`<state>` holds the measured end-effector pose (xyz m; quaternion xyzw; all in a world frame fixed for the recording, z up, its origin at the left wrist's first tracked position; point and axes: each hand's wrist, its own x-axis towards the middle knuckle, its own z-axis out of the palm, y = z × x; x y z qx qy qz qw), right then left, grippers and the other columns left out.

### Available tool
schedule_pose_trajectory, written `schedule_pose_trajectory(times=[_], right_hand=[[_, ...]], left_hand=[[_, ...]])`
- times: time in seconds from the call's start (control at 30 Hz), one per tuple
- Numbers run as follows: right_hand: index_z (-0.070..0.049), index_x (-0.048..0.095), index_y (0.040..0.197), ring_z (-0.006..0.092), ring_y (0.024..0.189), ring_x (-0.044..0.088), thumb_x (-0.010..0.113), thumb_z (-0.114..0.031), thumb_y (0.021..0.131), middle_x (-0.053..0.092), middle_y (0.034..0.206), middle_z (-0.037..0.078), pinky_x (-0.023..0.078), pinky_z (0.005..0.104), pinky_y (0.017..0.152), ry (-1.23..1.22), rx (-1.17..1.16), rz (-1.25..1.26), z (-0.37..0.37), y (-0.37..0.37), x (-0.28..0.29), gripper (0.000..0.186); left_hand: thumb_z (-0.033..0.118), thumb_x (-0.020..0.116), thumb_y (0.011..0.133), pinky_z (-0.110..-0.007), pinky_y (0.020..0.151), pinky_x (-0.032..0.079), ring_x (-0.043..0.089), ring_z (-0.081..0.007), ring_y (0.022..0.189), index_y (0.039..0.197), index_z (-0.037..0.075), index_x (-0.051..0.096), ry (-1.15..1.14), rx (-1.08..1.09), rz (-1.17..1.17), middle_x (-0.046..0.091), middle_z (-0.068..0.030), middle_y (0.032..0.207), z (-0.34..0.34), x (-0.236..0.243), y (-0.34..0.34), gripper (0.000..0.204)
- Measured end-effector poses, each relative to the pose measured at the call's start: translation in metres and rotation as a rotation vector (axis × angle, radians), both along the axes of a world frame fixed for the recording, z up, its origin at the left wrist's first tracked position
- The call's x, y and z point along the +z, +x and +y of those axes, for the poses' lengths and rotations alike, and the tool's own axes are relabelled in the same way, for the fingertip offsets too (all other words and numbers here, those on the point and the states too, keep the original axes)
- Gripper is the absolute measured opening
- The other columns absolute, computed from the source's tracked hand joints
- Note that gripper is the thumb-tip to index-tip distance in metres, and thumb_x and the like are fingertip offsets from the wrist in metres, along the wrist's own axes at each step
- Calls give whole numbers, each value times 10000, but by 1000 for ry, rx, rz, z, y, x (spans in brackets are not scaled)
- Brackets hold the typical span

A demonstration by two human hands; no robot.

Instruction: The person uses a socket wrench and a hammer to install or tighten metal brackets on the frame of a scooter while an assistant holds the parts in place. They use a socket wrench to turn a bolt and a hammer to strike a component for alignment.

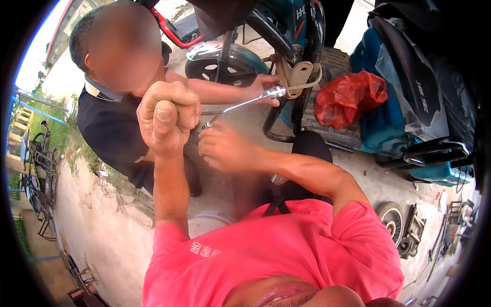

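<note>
A shiny metal socket wrench slants from the middle of the view up to a pale metal bracket on a teal vehicle frame. My right hand has its fingers curled at the wrench's lower end. Raised to the left of it, my left hand is closed with the fingers bent in; what it holds, if anything, is hidden. Another person's hand is at the socket end, beside the bracket. That person, in a dark shirt, crouches at the left.
A red plastic bag lies on the footboard, right of the bracket. Beyond it is a black seat partly wrapped in clear plastic. A small wheel and loose parts lie on the concrete at right. Bicycles stand far left.
</note>
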<state>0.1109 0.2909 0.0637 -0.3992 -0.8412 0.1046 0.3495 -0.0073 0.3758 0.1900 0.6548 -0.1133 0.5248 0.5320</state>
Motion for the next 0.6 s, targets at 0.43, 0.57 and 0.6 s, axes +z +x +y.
schedule_pose_trajectory(times=[0.43, 0.57, 0.6], right_hand=[[9, 743, 971, 331, 854, 728, 647, -361, 849, 748, 980, 202, 554, 425, 765, -782, 50, -259, 112, 25, 120, 401], [-20, 755, 967, 319, 879, 733, 662, -311, 846, 755, 976, 185, 559, 432, 763, -722, 195, -728, 145, -6, 99, 328], [-27, 758, 966, 316, 886, 734, 666, -298, 845, 757, 975, 180, 560, 434, 762, -689, 236, -831, 151, -10, 94, 310]], left_hand=[[387, 497, 1087, -302, 489, 379, 376, -115, 474, 1009, -99, 658, -99, 351, -4, 446, -60, 558, -8, -6, 5, 518], [349, 497, 1091, -302, 488, 383, 373, -114, 468, 1027, -87, 652, -72, 333, -29, 453, -66, 560, -11, -2, 12, 466], [348, 493, 1093, -303, 490, 384, 374, -114, 469, 1026, -83, 648, -58, 343, -19, 449, -62, 560, -10, -4, 10, 463]])
